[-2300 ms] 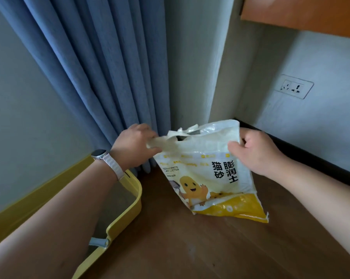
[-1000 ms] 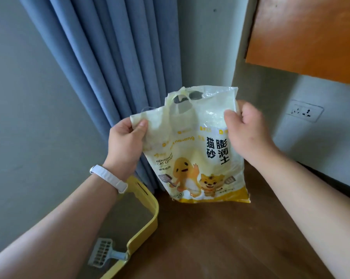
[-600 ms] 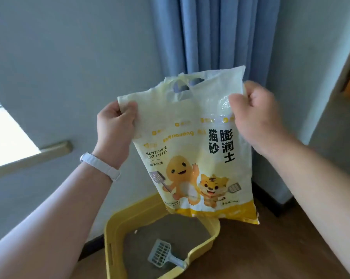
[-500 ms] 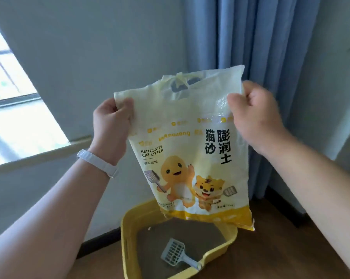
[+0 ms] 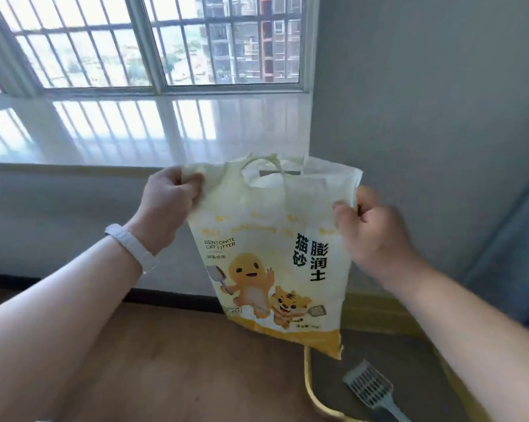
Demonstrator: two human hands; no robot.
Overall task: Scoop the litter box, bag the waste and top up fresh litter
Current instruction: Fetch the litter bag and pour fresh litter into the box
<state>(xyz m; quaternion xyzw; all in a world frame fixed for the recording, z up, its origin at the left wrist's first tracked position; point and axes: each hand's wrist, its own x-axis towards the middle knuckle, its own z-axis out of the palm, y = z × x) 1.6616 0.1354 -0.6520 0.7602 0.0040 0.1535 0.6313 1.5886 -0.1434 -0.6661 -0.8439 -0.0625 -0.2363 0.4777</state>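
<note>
The bag (image 5: pixel 272 254) has come up off the floor and now hangs above the box's (image 5: pixel 310 388) edge (scoop (image 5: pixel 371 391) lying inside). Left hand (image 5: pixel 168 205) and right hand (image 5: pixel 372 236) grip its top corners; topping-up looks next.

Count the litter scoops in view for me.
1. A grey litter scoop lies on the litter inside the yellow litter box, lower right, below the cat litter bag. The bag and an arm cover part of the box, so another could be hidden.
</note>
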